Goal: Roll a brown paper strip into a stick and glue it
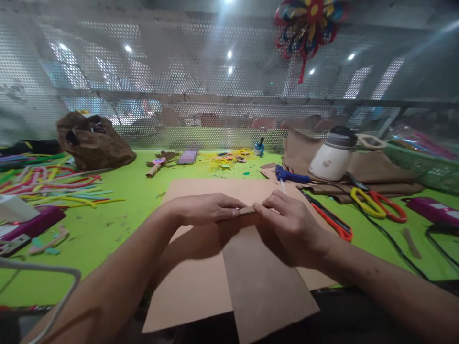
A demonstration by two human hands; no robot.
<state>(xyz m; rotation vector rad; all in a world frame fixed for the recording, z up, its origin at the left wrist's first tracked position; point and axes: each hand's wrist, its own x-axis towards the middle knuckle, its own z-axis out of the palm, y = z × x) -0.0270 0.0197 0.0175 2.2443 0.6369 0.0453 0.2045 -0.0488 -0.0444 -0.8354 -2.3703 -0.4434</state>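
Both hands meet over a large tan sheet of paper [190,291] at the middle of the table. On top of it lies a narrower brown paper strip [265,286], which hangs past the front edge. Its far end is folded over into a small narrow flap. My left hand [204,209] has its fingers pressed together on the left end of this fold. At the fold's right end my right hand [287,217] pinches the paper between thumb and fingers. A blue glue gun [292,176] lies just beyond my right hand.
A red utility knife [330,217] and yellow-red scissors [380,203] lie at right. Behind them stand a white jar [328,160], folded brown paper [369,165] and a green basket [426,167]. Pipe cleaners [75,184] and a brown bag [95,143] occupy the left. A black cord [383,234] crosses the right side.
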